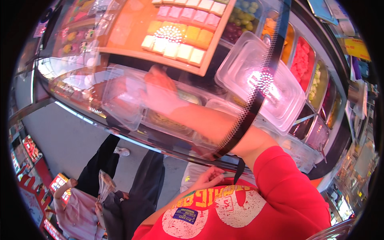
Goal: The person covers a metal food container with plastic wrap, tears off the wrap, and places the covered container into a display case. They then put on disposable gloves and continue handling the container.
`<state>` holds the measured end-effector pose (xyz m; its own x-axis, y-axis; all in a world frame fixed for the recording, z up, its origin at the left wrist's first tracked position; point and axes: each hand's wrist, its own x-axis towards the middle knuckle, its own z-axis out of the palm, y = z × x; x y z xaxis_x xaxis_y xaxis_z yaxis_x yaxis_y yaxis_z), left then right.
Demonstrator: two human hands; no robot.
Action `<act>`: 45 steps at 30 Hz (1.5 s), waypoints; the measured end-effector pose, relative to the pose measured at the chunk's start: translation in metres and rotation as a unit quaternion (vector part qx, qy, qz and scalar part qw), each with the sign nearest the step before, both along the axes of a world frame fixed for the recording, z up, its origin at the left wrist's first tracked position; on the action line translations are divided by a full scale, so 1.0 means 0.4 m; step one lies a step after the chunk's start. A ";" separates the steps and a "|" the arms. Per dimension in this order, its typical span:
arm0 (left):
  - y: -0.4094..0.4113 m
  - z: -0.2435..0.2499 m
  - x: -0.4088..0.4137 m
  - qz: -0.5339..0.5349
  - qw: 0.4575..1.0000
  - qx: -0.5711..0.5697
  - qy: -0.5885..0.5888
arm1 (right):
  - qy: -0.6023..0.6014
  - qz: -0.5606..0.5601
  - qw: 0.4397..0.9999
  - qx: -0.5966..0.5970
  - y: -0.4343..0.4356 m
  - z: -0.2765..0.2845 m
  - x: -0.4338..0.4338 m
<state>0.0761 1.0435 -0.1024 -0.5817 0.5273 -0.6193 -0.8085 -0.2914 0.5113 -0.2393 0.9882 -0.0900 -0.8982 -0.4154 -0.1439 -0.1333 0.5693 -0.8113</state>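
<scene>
My right hand (159, 87) reaches under the curved glass cover, blurred by glare. A clear plastic lid (124, 103) lies against the hand's left side; reflections hide whether the fingers grip it. Below the forearm sits a clear food tub (168, 123) with pale contents. My left hand (211, 177) rests loosely curled in front of my red shirt (288, 192), close to the counter's near edge; its fingertips are partly hidden. A larger translucent plastic lid or tub (240, 66) lies tilted over the trays at the right.
A wooden tray (207, 64) carries rows of white, pink and yellow blocks. Metal pans hold red cubes (301, 60), green pieces (315, 84) and grapes (244, 18). A black perforated glass edge (255, 105) crosses above my right arm. Two people (81, 207) stand beyond the case.
</scene>
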 end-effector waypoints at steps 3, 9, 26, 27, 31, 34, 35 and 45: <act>0.004 -0.002 0.006 0.005 1.000 -0.001 0.004 | 0.033 -0.018 0.999 -0.014 -0.001 -0.008 0.019; 0.008 -0.007 0.023 0.018 0.999 0.018 -0.024 | 0.001 -0.033 0.999 -0.010 -0.006 -0.017 0.001; 0.038 0.028 0.023 0.010 0.998 0.015 -0.056 | -0.082 -0.036 0.915 -0.393 0.292 -0.081 0.075; 0.041 0.036 0.019 0.000 0.999 0.009 -0.041 | -0.093 -0.058 0.928 -0.355 0.341 -0.072 0.106; 0.046 0.068 -0.004 -0.039 0.999 0.001 -0.003 | -0.303 -0.186 0.769 -0.531 0.530 0.003 0.259; 0.057 0.094 -0.020 -0.058 0.998 0.010 0.015 | -0.301 -0.271 0.785 -0.469 0.658 0.067 0.354; 0.061 0.105 -0.025 -0.072 0.997 0.002 0.009 | -0.306 -0.287 0.789 -0.448 0.703 0.092 0.386; 0.128 0.166 -0.095 -0.137 0.989 -0.017 0.060 | -0.224 -0.465 0.763 -0.390 1.192 0.250 0.571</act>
<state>0.0380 1.0948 -0.0361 -0.4907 0.6549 -0.5747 -0.7872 -0.0505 0.6146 -0.0110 1.4649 0.0100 -0.7901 0.2547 -0.5575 0.4241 -0.4295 -0.7973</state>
